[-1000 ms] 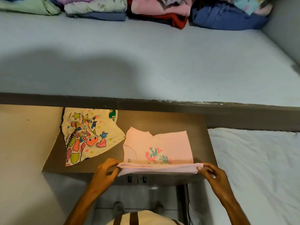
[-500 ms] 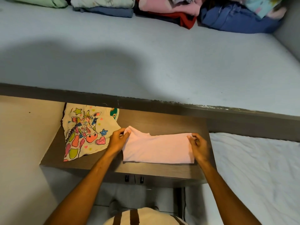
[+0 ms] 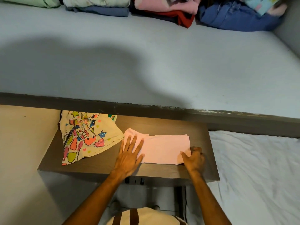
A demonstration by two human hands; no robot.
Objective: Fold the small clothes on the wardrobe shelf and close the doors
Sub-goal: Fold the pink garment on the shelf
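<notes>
A small pink shirt (image 3: 164,148) lies folded in half on the brown lower shelf (image 3: 100,163). My left hand (image 3: 129,157) rests flat on its left end, fingers spread. My right hand (image 3: 194,158) pinches the shirt's near right corner, fingers curled around the cloth. To the left lies a pale yellow shirt with a colourful giraffe print (image 3: 84,135), spread out and partly hidden under the upper shelf's edge.
A wide grey upper shelf (image 3: 146,62) juts out above, with piles of folded clothes (image 3: 162,8) along its back. A bed with a white sheet (image 3: 259,172) lies to the right. A beige wall stands at the left.
Both hands carried the pink shirt's near edge up over the printed front, folding it in half. The left hand then went flat on the cloth; the right moved to the near right corner.
</notes>
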